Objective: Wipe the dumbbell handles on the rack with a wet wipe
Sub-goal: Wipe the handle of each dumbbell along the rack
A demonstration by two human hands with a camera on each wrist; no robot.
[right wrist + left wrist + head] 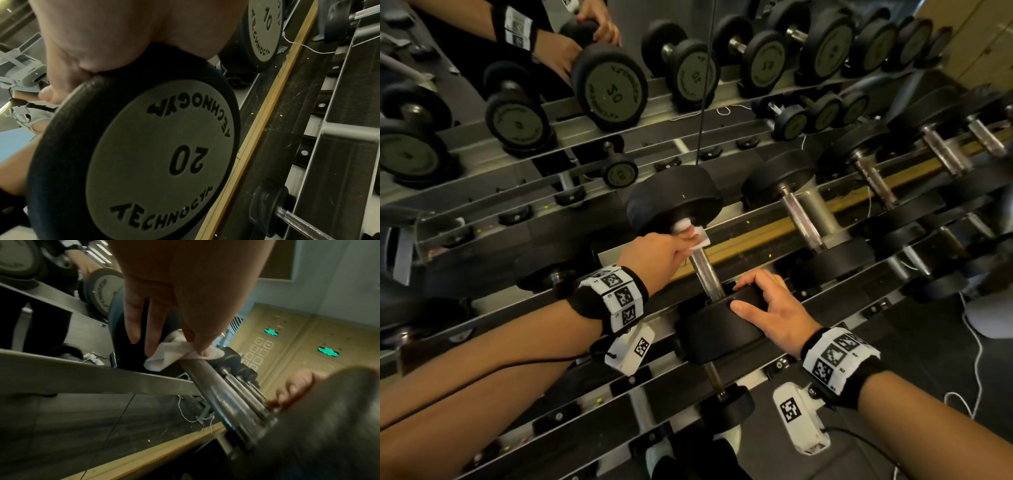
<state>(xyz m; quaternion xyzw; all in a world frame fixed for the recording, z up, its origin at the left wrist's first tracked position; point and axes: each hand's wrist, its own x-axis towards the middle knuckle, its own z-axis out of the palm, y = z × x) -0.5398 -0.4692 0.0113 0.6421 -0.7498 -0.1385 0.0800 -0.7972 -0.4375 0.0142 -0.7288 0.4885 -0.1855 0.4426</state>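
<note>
A black dumbbell marked 20 lies across the rack rails (756, 233), its steel handle (705, 270) running away from me. My left hand (674, 245) pinches a white wet wipe (697, 236) around the handle's far end, right against the far weight head (674, 198). In the left wrist view the wipe (180, 353) is folded over the handle (222, 394) under my thumb and fingers (133, 318). My right hand (760, 301) grips the rim of the near weight head (715, 332). In the right wrist view my palm (144, 32) lies over that head (156, 154).
More dumbbells (808, 219) sit to the right on the same rack, with bare handles. A mirror (619, 85) behind repeats the rack and my hands. A smaller dumbbell (722, 397) rests on the lower tier. A white cord (979, 359) trails on the floor at right.
</note>
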